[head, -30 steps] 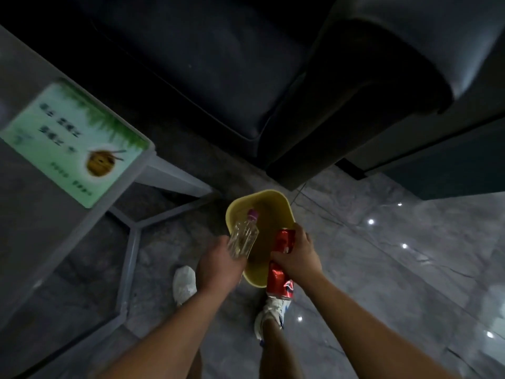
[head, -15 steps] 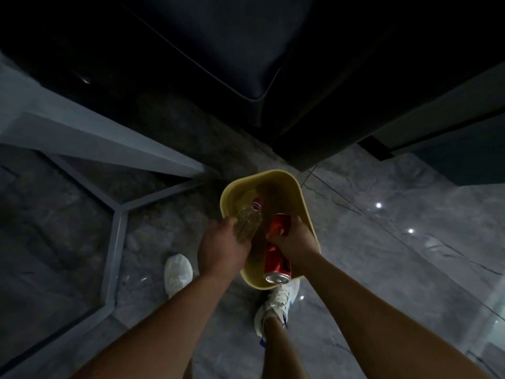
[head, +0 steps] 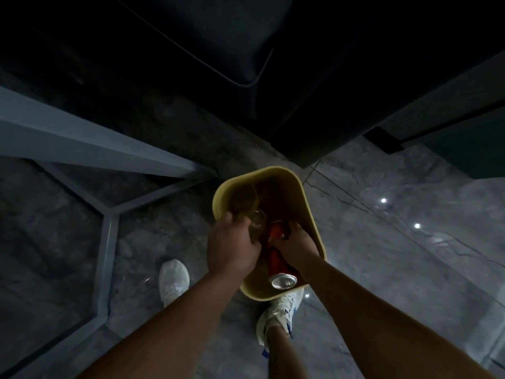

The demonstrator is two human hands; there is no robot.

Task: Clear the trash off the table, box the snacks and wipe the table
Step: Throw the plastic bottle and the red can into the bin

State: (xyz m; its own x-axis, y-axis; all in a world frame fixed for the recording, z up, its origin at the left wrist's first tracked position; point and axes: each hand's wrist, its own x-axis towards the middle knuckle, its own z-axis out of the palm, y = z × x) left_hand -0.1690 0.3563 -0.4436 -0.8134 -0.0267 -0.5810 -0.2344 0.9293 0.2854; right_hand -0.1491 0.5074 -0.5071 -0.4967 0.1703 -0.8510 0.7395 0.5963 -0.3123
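While your left hand (head: 232, 248) grips the clear bottle (head: 257, 225) and your right hand (head: 296, 246) the red can (head: 278, 266), both point down into the yellow bin (head: 308, 209) directly beneath.

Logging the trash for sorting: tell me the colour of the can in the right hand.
Red can with a silver end, seen in the head view.

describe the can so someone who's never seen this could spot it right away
Find the yellow bin on the grey marble floor, just in front of the dark sofa. Both hands reach into its mouth, and the right hand grips the red can. Unlike the clear plastic bottle in the left hand, it is opaque red metal with a shiny silver end facing the camera.
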